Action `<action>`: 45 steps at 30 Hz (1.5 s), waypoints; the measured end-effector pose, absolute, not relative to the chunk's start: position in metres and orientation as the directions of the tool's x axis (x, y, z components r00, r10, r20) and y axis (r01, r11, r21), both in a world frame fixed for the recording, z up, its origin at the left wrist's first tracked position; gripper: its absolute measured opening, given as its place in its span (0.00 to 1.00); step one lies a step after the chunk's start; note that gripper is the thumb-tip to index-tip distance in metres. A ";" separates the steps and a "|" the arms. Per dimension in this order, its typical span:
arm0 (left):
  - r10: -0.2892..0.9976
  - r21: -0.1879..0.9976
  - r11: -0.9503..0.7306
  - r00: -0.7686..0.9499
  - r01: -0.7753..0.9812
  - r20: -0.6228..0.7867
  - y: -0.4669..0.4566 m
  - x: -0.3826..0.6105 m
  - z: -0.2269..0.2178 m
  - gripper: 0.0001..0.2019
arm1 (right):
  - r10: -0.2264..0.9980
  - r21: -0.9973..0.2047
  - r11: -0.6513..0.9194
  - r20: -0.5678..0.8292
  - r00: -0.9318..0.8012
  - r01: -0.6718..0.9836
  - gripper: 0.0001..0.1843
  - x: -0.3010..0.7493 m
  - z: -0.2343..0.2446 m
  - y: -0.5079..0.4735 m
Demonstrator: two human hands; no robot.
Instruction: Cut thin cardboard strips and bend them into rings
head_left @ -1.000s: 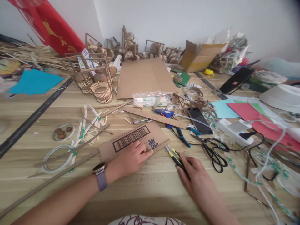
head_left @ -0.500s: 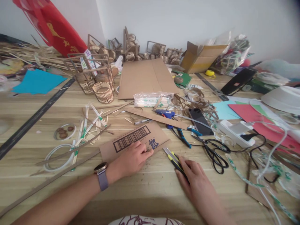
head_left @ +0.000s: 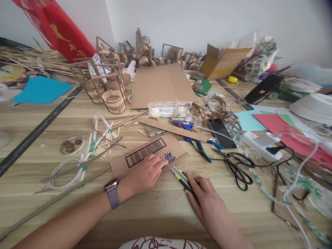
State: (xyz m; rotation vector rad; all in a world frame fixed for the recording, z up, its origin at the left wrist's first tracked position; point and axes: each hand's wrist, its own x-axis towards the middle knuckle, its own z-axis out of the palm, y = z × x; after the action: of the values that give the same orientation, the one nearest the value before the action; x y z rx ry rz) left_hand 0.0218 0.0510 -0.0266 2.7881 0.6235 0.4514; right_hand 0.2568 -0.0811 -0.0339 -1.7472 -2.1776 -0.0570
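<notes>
A piece of brown cardboard (head_left: 129,152) with a printed barcode and blue lettering lies flat on the wooden table. My left hand (head_left: 146,173) presses on its near edge, fingers lying over it and gripping nothing; a watch is on that wrist. Just to the right, my right hand (head_left: 203,195) is closed around a black and yellow-green utility knife (head_left: 184,181). The metal blade is out, its tip close to the cardboard's near right edge; whether they touch I cannot tell. Small brown crumbs are scattered on the table between the hands.
Right of the cardboard lie blue-handled pliers (head_left: 203,152), black scissors (head_left: 237,169), a phone (head_left: 221,133) and a blue glue gun (head_left: 183,124). Thin sticks and a white tape ring (head_left: 52,176) are on the left. Behind stand small wooden buckets (head_left: 114,102) and a large cardboard sheet (head_left: 160,83).
My right hand has moved left with the utility knife, bringing the blade nearer my left hand. My left hand has slid slightly left along the cardboard's edge.
</notes>
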 end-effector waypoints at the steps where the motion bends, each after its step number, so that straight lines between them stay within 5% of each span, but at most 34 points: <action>1: 0.454 0.313 -0.874 0.852 0.371 0.260 0.051 0.022 -0.026 0.18 | 0.941 -0.184 0.240 0.285 -0.182 0.953 0.23 0.255 -0.034 -0.080; 11: 0.514 0.312 -0.849 0.801 0.426 0.307 0.050 0.022 -0.029 0.15 | 0.913 -0.193 0.376 0.241 -0.328 0.906 0.22 0.245 -0.030 -0.093; 16: 0.533 0.354 -0.833 0.788 0.426 0.306 0.051 0.020 -0.031 0.13 | 0.915 -0.319 0.402 0.115 -0.386 0.858 0.24 0.262 -0.016 -0.099; 20: 0.546 0.370 -0.821 0.788 0.435 0.285 0.050 0.019 -0.034 0.11 | 0.955 -0.417 0.277 0.020 -0.296 0.866 0.23 0.287 -0.005 -0.104; 31: 0.436 0.375 -0.866 0.868 0.332 0.238 0.054 0.011 -0.029 0.04 | 0.991 -0.520 0.075 0.135 -0.004 0.851 0.18 0.298 0.013 -0.067; 40: 0.380 -0.001 -0.919 0.887 0.394 0.263 0.019 0.013 -0.015 0.04 | 0.976 -0.425 0.131 0.212 -0.042 0.896 0.22 0.293 -0.004 -0.007; 45: 0.437 0.029 -0.897 0.875 0.441 0.210 0.000 0.006 -0.003 0.08 | 0.973 -0.372 0.174 0.210 -0.100 0.912 0.21 0.287 -0.012 0.011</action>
State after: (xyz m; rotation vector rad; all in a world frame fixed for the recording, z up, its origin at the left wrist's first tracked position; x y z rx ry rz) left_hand 0.0059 0.0001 -0.0029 3.0608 0.7160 0.3349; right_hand 0.2868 0.0110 -0.0121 -1.7787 -2.0564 0.2053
